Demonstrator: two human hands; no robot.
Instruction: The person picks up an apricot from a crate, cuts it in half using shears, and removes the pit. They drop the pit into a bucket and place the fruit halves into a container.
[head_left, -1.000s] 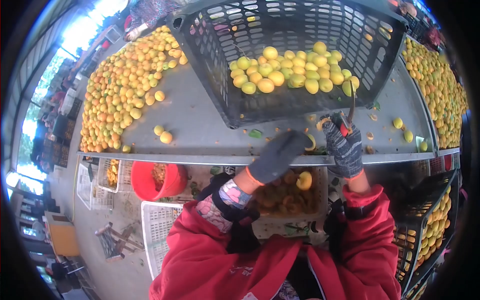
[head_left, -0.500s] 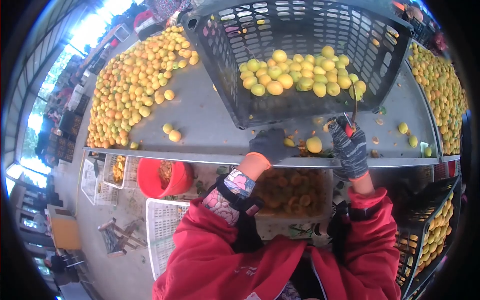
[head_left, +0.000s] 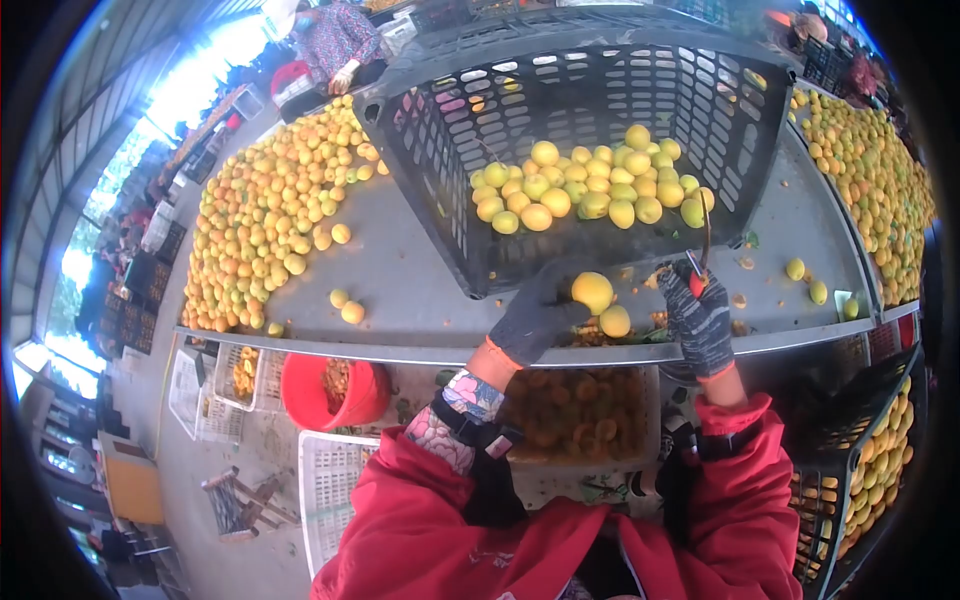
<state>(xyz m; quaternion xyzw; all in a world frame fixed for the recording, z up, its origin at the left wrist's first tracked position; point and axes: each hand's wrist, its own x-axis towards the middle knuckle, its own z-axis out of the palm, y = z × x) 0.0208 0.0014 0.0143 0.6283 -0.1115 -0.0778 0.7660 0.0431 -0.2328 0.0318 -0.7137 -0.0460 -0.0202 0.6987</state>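
Observation:
My left hand (head_left: 541, 312), in a dark grey glove, has its fingers around a yellow fruit (head_left: 592, 291), just above the table's front edge. Another yellow fruit (head_left: 615, 321) rests on the table right below it. My right hand (head_left: 697, 312), in a striped grey glove, is closed on a small curved knife with a red handle (head_left: 698, 283), its blade pointing up. Beyond both hands a black crate (head_left: 480, 262) lies tipped toward me on the grey table (head_left: 400, 270), with many yellow-green fruits (head_left: 597, 185) inside.
Fruit is heaped at the table's left (head_left: 265, 215) and far right (head_left: 865, 170). Below the edge are a red bucket (head_left: 368, 392), white crates (head_left: 325, 475), a bin of cut pieces (head_left: 580, 400) and a black crate of fruit (head_left: 835, 480). A person (head_left: 335, 42) is at the back left.
My left hand has lifted a fruit beside the one on the table. The view has shifted, showing more of the person at the back. My right hand still holds the knife.

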